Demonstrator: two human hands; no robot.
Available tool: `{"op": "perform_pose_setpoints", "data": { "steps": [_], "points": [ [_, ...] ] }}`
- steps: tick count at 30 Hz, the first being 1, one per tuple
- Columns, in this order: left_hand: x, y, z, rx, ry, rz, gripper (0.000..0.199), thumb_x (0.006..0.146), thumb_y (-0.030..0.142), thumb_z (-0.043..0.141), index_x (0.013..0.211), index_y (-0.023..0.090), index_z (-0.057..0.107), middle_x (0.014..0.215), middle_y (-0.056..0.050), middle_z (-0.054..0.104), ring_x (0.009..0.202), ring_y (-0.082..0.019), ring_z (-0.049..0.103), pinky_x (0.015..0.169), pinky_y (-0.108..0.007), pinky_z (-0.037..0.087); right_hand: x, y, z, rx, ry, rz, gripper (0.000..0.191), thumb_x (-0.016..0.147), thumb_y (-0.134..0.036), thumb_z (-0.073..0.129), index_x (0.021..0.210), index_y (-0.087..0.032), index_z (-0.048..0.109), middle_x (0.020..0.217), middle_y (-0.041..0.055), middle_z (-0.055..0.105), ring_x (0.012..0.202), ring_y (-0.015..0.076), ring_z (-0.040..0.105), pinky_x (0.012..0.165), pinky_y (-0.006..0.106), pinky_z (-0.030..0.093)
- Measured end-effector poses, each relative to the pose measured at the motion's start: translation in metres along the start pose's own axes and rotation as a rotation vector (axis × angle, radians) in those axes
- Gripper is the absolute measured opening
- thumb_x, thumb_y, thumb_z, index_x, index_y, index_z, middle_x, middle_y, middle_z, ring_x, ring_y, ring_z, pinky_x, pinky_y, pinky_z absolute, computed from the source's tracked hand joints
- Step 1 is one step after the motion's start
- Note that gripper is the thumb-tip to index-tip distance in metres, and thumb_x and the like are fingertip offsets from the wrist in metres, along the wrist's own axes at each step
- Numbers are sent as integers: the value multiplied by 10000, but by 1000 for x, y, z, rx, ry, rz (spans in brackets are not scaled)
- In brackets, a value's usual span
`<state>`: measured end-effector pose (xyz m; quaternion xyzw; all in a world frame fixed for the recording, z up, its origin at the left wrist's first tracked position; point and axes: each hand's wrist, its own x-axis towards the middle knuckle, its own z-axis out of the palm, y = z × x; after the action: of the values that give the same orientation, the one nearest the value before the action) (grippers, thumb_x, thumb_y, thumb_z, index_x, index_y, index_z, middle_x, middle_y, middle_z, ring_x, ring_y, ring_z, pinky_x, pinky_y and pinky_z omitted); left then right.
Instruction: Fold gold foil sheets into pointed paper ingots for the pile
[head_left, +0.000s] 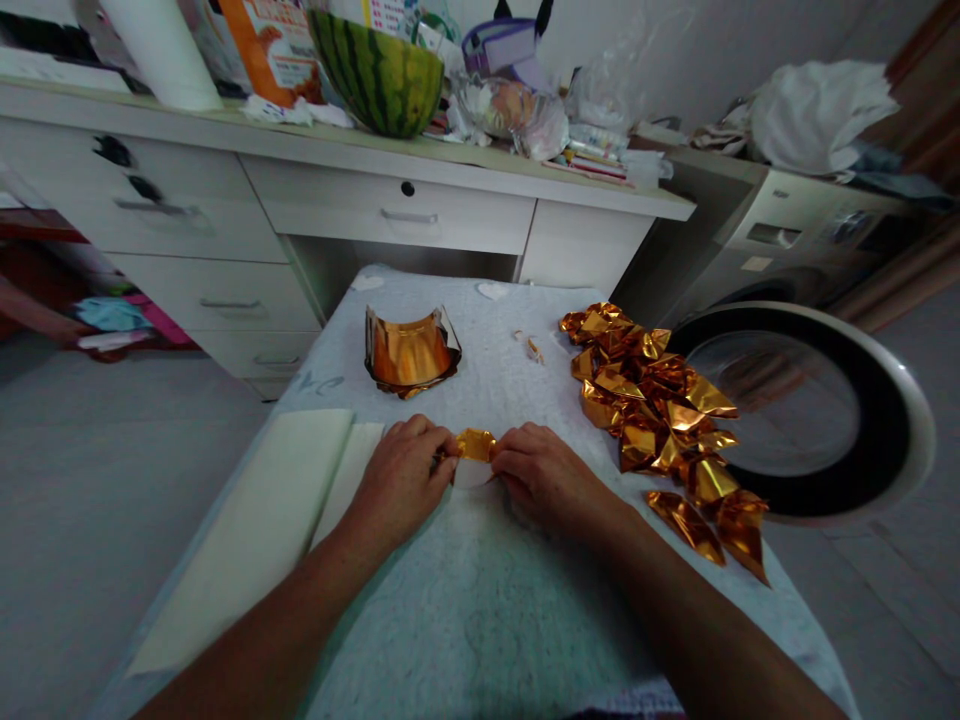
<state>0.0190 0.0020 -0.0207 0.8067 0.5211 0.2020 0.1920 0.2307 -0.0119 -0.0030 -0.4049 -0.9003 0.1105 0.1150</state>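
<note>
Between my hands, at the middle of the covered board (465, 610), is a small gold foil piece (476, 444) with a white paper part below it. My left hand (409, 470) pinches its left end, and my right hand (544, 472) pinches its right end. Beyond my left hand stands a curved stack of gold foil sheets (409, 350). Many folded gold foil pieces (652, 390) lie heaped to the right of my right hand. Long pale paper strips (262, 510) rest on the left, partly beneath my left forearm.
Tiny scraps (534, 350) lie near the board's far side. Behind it, a white counter (465, 165) with drawers holds a cut watermelon (379, 75), a paper roll and bags. At the right, a washing machine's round door (900, 400) hangs open beside the board.
</note>
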Motion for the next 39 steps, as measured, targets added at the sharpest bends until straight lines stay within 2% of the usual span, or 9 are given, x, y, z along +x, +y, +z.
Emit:
{"op": "perform_pose_setpoints", "data": {
  "steps": [5, 12, 17, 20, 22, 25, 27, 32, 39],
  "points": [
    [-1, 4, -1, -80, 8, 20, 100, 833, 137, 531, 812, 199, 607, 904, -41, 563, 892, -218, 564, 786, -356, 454, 1, -2, 0, 55, 4, 52, 163, 869, -73, 508, 845, -165, 641, 850, 54, 608, 807, 178, 496, 736, 300, 364],
    [0, 4, 1, -82, -51, 113, 164, 816, 83, 493, 833, 211, 594, 867, -30, 578, 859, -198, 558, 771, -334, 452, 0, -1, 2, 63, 29, 130, 165, 834, -61, 495, 824, -174, 614, 831, 46, 594, 801, 180, 490, 739, 308, 353],
    [-2, 8, -4, -138, -94, 117, 107, 887, 237, 517, 879, 204, 619, 895, -43, 592, 887, -214, 553, 804, -369, 449, -1, 3, 3, 123, 81, 154, 169, 804, -38, 496, 826, -172, 597, 829, 37, 594, 811, 176, 494, 747, 300, 354],
    [-4, 11, -8, -160, -117, 79, 158, 828, 345, 634, 896, 203, 619, 911, -41, 597, 910, -234, 553, 812, -384, 452, -2, 6, 4, 166, 118, 165, 160, 794, -33, 497, 812, -168, 581, 801, 31, 578, 785, 171, 484, 723, 293, 351],
    [-4, 11, -8, -151, -116, 70, 168, 788, 317, 674, 900, 205, 618, 926, -40, 602, 927, -240, 554, 822, -386, 451, -2, 8, 5, 194, 139, 161, 161, 794, -32, 492, 811, -170, 574, 794, 27, 571, 781, 169, 483, 720, 289, 355],
    [-2, 8, -5, -120, -89, 89, 73, 811, 183, 595, 876, 208, 611, 913, -35, 612, 920, -229, 560, 821, -372, 446, -2, 10, 8, 216, 158, 157, 161, 795, -35, 488, 808, -174, 568, 800, 27, 569, 794, 171, 488, 734, 292, 363],
    [-1, 5, -2, -111, -59, 89, 113, 814, 127, 545, 864, 212, 600, 889, -27, 618, 890, -215, 569, 801, -356, 445, -2, 11, 8, 219, 159, 159, 157, 797, -40, 488, 811, -174, 568, 812, 32, 575, 805, 174, 493, 743, 296, 367],
    [-1, 3, -1, -85, -34, 75, 92, 814, 134, 535, 798, 219, 564, 834, -14, 609, 837, -206, 576, 747, -332, 435, -4, 6, 3, 218, 125, 157, 167, 763, -33, 503, 812, -173, 580, 830, 35, 593, 823, 177, 497, 764, 304, 367],
    [-2, 2, -1, -75, -39, 72, 73, 822, 147, 536, 794, 208, 563, 820, -15, 601, 832, -208, 558, 734, -323, 409, -4, -1, -3, 182, 49, 187, 195, 742, -87, 614, 918, -170, 614, 921, 45, 600, 888, 195, 500, 797, 322, 367]
  ]
}}
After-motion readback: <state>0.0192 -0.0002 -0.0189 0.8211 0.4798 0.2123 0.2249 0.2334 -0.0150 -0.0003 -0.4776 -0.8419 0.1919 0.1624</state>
